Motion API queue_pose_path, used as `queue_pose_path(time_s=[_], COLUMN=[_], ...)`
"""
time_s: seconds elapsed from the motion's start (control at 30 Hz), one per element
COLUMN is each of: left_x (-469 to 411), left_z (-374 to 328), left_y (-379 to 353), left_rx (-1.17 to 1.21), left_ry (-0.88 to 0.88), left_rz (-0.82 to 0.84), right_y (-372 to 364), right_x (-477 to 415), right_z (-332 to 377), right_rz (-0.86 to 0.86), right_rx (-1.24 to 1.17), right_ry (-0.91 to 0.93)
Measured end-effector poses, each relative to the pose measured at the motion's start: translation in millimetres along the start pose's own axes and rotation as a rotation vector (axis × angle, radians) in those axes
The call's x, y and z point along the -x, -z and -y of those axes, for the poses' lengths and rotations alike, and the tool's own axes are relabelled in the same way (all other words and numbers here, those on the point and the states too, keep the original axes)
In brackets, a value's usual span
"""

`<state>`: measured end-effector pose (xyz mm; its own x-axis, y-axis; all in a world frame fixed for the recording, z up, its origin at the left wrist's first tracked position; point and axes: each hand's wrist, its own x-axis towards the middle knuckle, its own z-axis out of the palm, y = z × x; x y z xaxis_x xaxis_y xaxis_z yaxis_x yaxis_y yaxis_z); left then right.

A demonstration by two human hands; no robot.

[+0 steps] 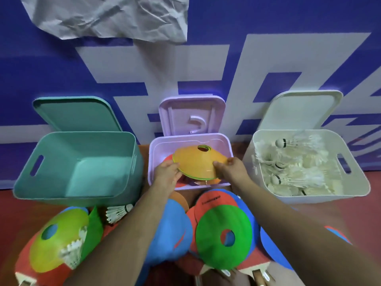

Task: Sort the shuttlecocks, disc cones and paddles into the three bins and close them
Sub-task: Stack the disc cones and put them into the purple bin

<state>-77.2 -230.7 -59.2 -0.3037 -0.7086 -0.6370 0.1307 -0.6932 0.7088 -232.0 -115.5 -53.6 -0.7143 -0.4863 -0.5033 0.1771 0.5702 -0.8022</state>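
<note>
Both hands hold a stack of disc cones (198,164), orange on top, tilted over the open purple bin (156,145). My left hand (167,172) grips its left rim and my right hand (231,168) its right rim. The teal bin (24,182) on the left is open and holds nothing. The white bin (358,182) on the right holds several shuttlecocks (288,174). On the floor near me lie a green cone (224,236), a yellow cone (55,236), a loose shuttlecock (117,212) and red and blue paddles (171,226).
All three lids lean back open against a blue and white wall: teal lid (76,112), purple lid (191,114), white lid (305,110). Another shuttlecock (72,254) rests on the yellow cone. Crumpled paper (111,15) hangs on the wall above.
</note>
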Motion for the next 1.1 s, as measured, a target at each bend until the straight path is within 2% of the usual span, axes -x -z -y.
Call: queue_pose_path(time_s=[0.13, 0.23, 0.3, 0.43, 0.53, 0.6, 0.73, 0.87, 0.97, 1.1], left_x=[-32, -57, -71, -58, -41, -18, 49, 89, 101, 110], left_z=[5, 8, 15, 18, 16, 16, 39, 87, 124, 160], left_y=[2, 9, 12, 7, 7, 8, 12, 21, 28, 36], left_rx=[-0.331, -0.730, -0.923, -1.273, -1.281, -1.203, -1.024, -1.043, -1.158, -1.277], left_ry=[-0.033, -0.137, -0.138, -0.244, -0.331, -0.373, -0.460, -0.359, -0.200, -0.103], left_rz=[-0.021, -0.024, 0.022, 0.053, -0.026, -0.050, 0.078, 0.109, 0.127, 0.131], right_y=[-7, -9, -10, -2, 13, 27, 54, 73, 78, 77], right_x=[-15, -24, -28, -24, -9, 5, 37, 73, 92, 100], right_z=[-9, -12, -15, -24, -20, -21, -53, -99, -128, -152], right_rz=[-0.029, -0.036, -0.035, -0.055, -0.089, -0.089, -0.032, 0.061, 0.120, 0.188], right_rx=[0.238, 0.478, 0.600, 0.805, 0.708, 0.622, 0.557, 0.590, 0.635, 0.643], right_ry=[0.055, 0.140, 0.176, 0.283, 0.403, 0.422, 0.412, 0.302, 0.223, 0.134])
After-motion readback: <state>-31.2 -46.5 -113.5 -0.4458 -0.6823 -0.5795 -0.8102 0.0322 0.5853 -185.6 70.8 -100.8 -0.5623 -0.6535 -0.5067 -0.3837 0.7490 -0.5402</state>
